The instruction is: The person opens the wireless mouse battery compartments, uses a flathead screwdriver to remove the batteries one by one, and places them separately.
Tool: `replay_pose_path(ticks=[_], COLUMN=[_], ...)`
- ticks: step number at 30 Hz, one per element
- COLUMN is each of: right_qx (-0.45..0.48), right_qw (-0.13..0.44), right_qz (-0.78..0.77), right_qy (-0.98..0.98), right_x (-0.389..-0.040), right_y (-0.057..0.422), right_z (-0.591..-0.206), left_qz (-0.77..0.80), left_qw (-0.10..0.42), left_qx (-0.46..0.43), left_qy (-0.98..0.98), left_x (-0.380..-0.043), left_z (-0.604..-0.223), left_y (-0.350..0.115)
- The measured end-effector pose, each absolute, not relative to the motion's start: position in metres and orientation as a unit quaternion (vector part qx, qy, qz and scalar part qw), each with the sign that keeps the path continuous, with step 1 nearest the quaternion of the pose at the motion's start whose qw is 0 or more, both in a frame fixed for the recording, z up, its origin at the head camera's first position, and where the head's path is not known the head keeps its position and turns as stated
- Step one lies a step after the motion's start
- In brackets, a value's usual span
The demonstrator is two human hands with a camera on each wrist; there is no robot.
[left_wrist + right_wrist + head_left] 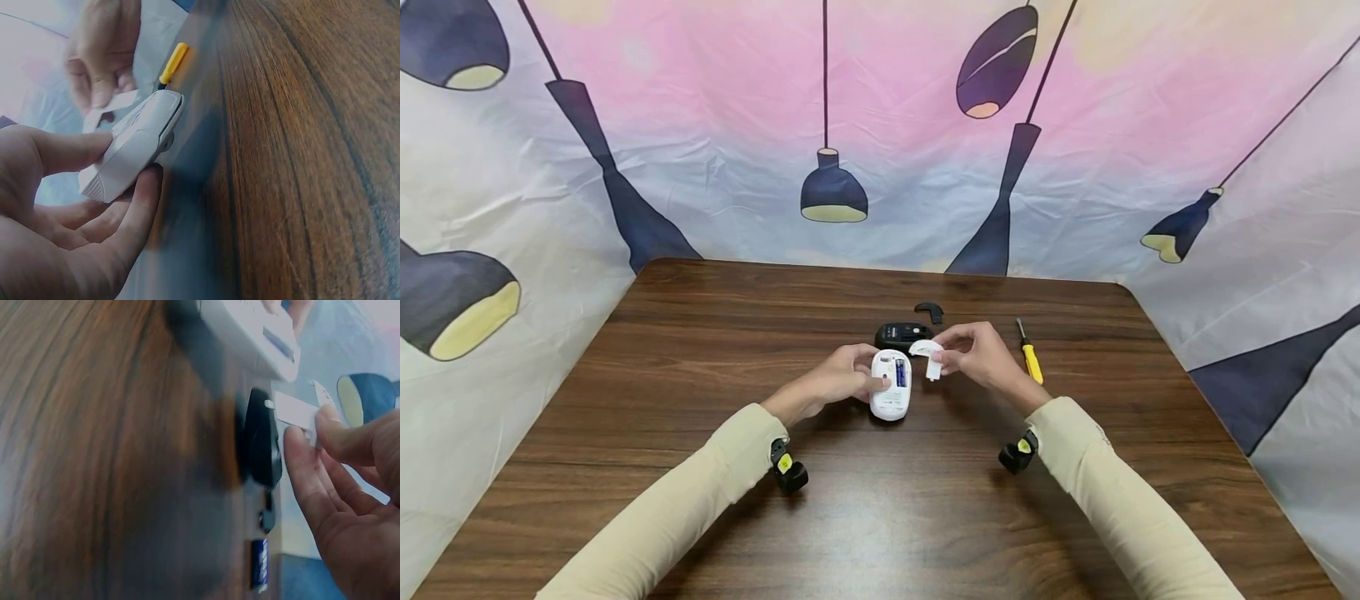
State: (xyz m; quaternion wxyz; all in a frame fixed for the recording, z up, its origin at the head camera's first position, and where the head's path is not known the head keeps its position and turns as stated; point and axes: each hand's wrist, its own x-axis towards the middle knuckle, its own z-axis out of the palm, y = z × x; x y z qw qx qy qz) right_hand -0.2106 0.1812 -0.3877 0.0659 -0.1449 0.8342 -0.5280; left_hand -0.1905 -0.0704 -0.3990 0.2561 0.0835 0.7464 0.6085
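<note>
My left hand (838, 377) grips a white computer mouse (891, 407) just above the table, its underside turned up towards the head camera. In the mouse's uncovered compartment lies a blue battery (900, 372). Close by on the right, my right hand (981, 357) pinches a white battery cover (933, 369) with a curved end and a straight tab, held apart from the mouse. The left wrist view shows the thumb on one face of the white mouse (128, 153) and fingers on the other. In the right wrist view, thumb and forefinger hold the cover (295, 411).
Behind the hands a black mouse (891, 336) lies underside up on the brown table (737, 317). A black cover (931, 310) lies beyond it. To the right is a yellow-handled screwdriver (1032, 362). A loose blue battery (259, 564) shows in the right wrist view.
</note>
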Motion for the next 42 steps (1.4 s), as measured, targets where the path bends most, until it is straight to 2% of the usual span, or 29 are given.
replay_pose_path(ticks=[6, 17, 32, 42], right_qx=[-0.120, -0.075, -0.073, -0.082], right_qw=[0.098, 0.092, 0.093, 0.065], right_qz=[-0.506, -0.410, -0.335, -0.318], right_qy=[0.849, 0.904, 0.935, 0.942], right_x=[-0.211, -0.224, -0.232, -0.229], right_y=[0.196, 0.203, 0.199, 0.202], right_z=[-0.397, -0.406, -0.412, -0.413], left_qz=[0.611, 0.614, 0.611, 0.674], left_qw=[0.258, 0.261, 0.263, 0.306], left_qx=[0.083, 0.074, 0.087, 0.091], left_qy=[0.743, 0.742, 0.742, 0.667], left_x=[-0.191, -0.188, -0.191, -0.190], left_z=[-0.396, -0.391, -0.396, -0.395], left_y=[-0.073, -0.069, -0.068, -0.070])
